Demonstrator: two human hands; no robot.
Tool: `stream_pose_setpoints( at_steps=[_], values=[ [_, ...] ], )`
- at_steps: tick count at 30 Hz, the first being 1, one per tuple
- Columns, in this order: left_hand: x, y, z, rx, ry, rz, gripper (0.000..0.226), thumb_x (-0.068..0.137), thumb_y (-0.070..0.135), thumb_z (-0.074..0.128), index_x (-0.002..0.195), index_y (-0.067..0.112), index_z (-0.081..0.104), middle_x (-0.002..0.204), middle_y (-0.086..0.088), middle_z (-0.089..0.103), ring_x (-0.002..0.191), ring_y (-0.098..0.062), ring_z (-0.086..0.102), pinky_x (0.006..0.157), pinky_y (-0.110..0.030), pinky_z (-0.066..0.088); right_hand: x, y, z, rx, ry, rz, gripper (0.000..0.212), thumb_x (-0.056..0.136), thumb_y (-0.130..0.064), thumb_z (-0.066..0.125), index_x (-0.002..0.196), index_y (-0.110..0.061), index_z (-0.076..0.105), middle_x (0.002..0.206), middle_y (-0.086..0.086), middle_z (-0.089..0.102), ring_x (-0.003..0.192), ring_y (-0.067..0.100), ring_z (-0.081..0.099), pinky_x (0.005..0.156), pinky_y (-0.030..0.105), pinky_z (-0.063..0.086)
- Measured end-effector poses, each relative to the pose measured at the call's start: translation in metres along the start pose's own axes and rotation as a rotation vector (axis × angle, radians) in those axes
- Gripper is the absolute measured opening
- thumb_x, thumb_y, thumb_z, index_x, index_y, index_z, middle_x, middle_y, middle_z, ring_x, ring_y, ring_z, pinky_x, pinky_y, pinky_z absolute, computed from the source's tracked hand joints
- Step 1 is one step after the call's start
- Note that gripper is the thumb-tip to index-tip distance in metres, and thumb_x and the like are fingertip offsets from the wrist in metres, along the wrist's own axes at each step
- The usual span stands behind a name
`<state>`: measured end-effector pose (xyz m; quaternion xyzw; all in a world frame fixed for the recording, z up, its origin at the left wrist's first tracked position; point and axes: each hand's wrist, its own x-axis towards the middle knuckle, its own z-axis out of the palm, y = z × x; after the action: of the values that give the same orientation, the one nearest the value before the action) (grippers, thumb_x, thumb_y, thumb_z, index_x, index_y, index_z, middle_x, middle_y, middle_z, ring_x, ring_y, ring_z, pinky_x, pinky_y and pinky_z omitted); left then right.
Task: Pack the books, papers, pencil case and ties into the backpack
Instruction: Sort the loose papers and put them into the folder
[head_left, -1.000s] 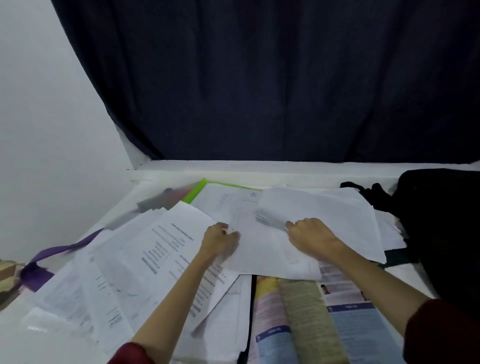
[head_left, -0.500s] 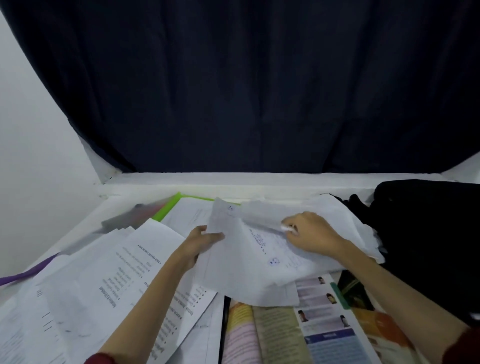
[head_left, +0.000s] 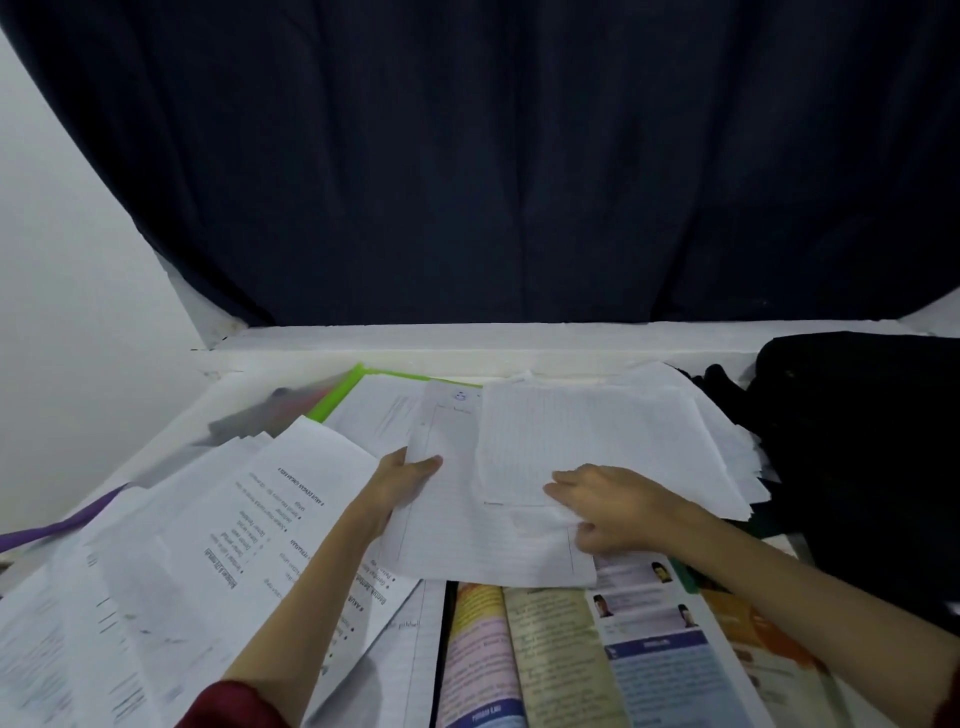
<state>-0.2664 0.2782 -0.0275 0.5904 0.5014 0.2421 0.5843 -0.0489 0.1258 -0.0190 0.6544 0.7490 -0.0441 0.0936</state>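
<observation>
Papers (head_left: 483, 519) lie between my hands: my left hand (head_left: 400, 483) pinches their edge, my right hand (head_left: 608, 506) presses flat, fingers spread.

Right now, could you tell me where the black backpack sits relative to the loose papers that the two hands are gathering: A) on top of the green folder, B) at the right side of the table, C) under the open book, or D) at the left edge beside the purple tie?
B: the black backpack lies at the right edge of the view, beyond the right hand and the papers.
</observation>
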Motion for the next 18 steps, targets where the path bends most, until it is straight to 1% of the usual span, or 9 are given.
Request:
stream_pose_setpoints(
  at_steps=[2,4,5,7,10,12,13,15,18],
  values=[
    [-0.003,0.0,0.001,-0.007,-0.003,0.011,0.024,0.091,0.018,0.062,0.112,0.006,0.061,0.091,-0.004,0.068,0.082,-0.021,0.065,0.07,-0.03,0.05,0.001,0.003,0.012,-0.104,0.132,-0.048,0.04,0.09,-0.014,0.048,0.129,-0.005,0.048,0.124,0.013,0.055,0.101,0.028,0.056,0.082,0.037,0.049],
    [-0.005,0.001,0.003,-0.023,-0.005,0.013,0.019,0.092,0.018,0.061,0.109,0.008,0.06,0.089,-0.002,0.067,0.079,-0.018,0.064,0.065,-0.027,0.05,0.002,0.005,0.017,-0.117,0.272,-0.063,0.029,0.081,-0.008,0.061,0.11,-0.004,0.059,0.098,0.01,0.066,0.078,0.024,0.063,0.06,0.032,0.051],
    [-0.007,0.001,0.003,-0.028,-0.005,0.013,0.019,0.092,0.018,0.061,0.109,0.008,0.06,0.089,-0.003,0.067,0.079,-0.018,0.064,0.065,-0.027,0.05,0.003,0.004,0.016,-0.098,0.304,-0.042,0.026,0.081,-0.006,0.062,0.107,-0.004,0.06,0.093,0.009,0.066,0.075,0.023,0.063,0.056,0.03,0.047],
    [-0.009,0.001,0.003,-0.037,-0.014,0.013,0.019,0.092,0.017,0.061,0.108,0.007,0.061,0.091,-0.004,0.068,0.081,-0.019,0.065,0.066,-0.028,0.051,0.006,0.0,0.009,-0.067,0.313,0.028,0.028,0.091,-0.003,0.047,0.118,-0.004,0.053,0.104,0.011,0.063,0.087,0.027,0.062,0.061,0.03,0.04],
    [-0.01,0.001,0.002,-0.038,-0.024,0.021,0.015,0.093,0.016,0.06,0.106,0.008,0.061,0.092,-0.003,0.069,0.083,-0.02,0.065,0.07,-0.029,0.052,0.016,0.006,-0.005,-0.006,0.301,0.124,0.025,0.092,-0.001,0.038,0.11,-0.007,0.056,0.099,0.013,0.064,0.082,0.027,0.061,0.055,0.027,0.032],
    [-0.011,0.001,0.002,-0.031,-0.024,0.021,0.017,0.093,0.016,0.06,0.107,0.008,0.061,0.094,-0.004,0.069,0.086,-0.022,0.066,0.074,-0.032,0.053,0.016,0.015,-0.013,0.146,0.253,0.093,0.012,0.092,-0.013,0.049,0.092,-0.006,0.058,0.085,0.011,0.063,0.073,0.026,0.058,0.056,0.031,0.035],
    [-0.011,0.0,0.002,-0.027,-0.023,0.02,0.018,0.093,0.017,0.06,0.109,0.007,0.061,0.096,-0.006,0.069,0.088,-0.024,0.066,0.077,-0.034,0.053,0.015,0.019,-0.016,0.206,0.193,0.061,0.019,0.089,-0.024,0.056,0.088,-0.006,0.059,0.082,0.009,0.062,0.072,0.024,0.056,0.058,0.033,0.037],
    [-0.011,-0.001,0.003,-0.02,-0.011,0.02,0.02,0.093,0.018,0.061,0.11,0.007,0.061,0.097,-0.006,0.069,0.091,-0.026,0.065,0.082,-0.035,0.052,0.011,0.019,-0.017,0.132,0.083,-0.004,0.036,0.083,-0.04,0.063,0.092,-0.006,0.061,0.086,0.006,0.062,0.076,0.022,0.056,0.062,0.033,0.038],
    [-0.01,-0.001,0.003,0.0,-0.001,0.025,0.021,0.093,0.019,0.061,0.11,0.008,0.061,0.097,-0.006,0.068,0.091,-0.025,0.065,0.082,-0.035,0.052,0.012,0.014,-0.014,-0.004,0.056,-0.056,0.03,0.092,-0.037,0.055,0.087,-0.008,0.055,0.083,0.005,0.057,0.074,0.02,0.052,0.061,0.031,0.035]
  ],
)
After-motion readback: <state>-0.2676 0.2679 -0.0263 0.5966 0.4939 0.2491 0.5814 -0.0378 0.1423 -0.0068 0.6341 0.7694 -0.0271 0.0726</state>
